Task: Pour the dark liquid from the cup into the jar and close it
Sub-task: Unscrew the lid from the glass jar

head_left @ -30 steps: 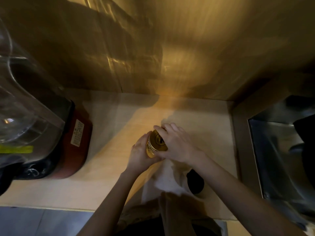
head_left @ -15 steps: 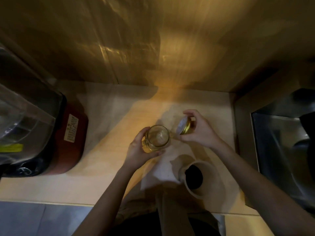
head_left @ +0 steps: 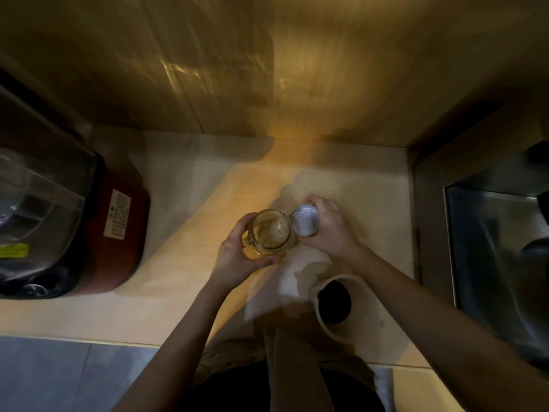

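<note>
A clear glass jar [head_left: 271, 231] stands open in the middle of the counter, and my left hand [head_left: 237, 254] wraps around its left side. Just to its right my right hand [head_left: 329, 227] holds the round metal lid [head_left: 305, 223], whose pale inner face is turned up toward me. A pale cup [head_left: 346, 304] holding dark liquid stands nearer to me, under my right forearm. The jar looks empty of dark liquid.
A white paper towel [head_left: 279, 288] lies under the jar and cup. A red and black appliance [head_left: 98, 233] with a clear lid fills the left. A steel sink [head_left: 499, 248] lies to the right. The counter's front edge [head_left: 104, 340] runs below.
My right hand has unscrewed the lid and lifted it off the jar to the right, turning its inside upward. The cup, hidden before by my arm, now shows.
</note>
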`<act>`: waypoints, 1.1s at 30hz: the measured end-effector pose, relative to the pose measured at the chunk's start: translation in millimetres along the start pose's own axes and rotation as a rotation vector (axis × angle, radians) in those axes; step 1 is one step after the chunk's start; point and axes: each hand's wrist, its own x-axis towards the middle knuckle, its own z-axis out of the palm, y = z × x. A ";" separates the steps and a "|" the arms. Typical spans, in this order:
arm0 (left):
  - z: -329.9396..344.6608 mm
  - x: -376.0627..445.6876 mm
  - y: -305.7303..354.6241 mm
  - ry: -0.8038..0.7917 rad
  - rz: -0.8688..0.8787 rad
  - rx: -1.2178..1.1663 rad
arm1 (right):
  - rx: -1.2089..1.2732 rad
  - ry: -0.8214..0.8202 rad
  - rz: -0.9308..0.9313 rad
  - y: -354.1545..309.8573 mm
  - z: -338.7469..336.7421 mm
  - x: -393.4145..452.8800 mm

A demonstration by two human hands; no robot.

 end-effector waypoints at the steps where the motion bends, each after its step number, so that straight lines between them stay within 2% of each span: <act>1: -0.3 -0.2 0.5 -0.003 0.000 -0.003 | -0.068 -0.020 -0.026 1.9 1.5 0.3; 5: -1.3 0.5 2.0 -0.025 0.002 0.003 | -0.232 -0.062 -0.090 4.2 6.7 2.3; 11: -2.8 -1.4 7.0 -0.034 0.001 0.025 | -0.286 -0.172 -0.063 -3.3 -1.7 6.5; 17: -2.0 -4.9 12.3 -0.020 -0.012 0.054 | -0.043 -0.129 0.021 -15.7 -28.8 -6.8; 23: 3.6 -9.2 18.2 -0.018 -0.027 0.091 | 0.321 -0.045 0.171 -20.8 -49.9 -51.7; 27: 8.9 -14.9 13.0 0.009 -0.073 0.082 | 0.421 0.082 0.221 -17.0 -56.9 -91.6; 33: 20.5 -32.0 14.9 0.188 -0.078 0.098 | 0.550 0.318 0.411 -4.0 -29.8 -153.2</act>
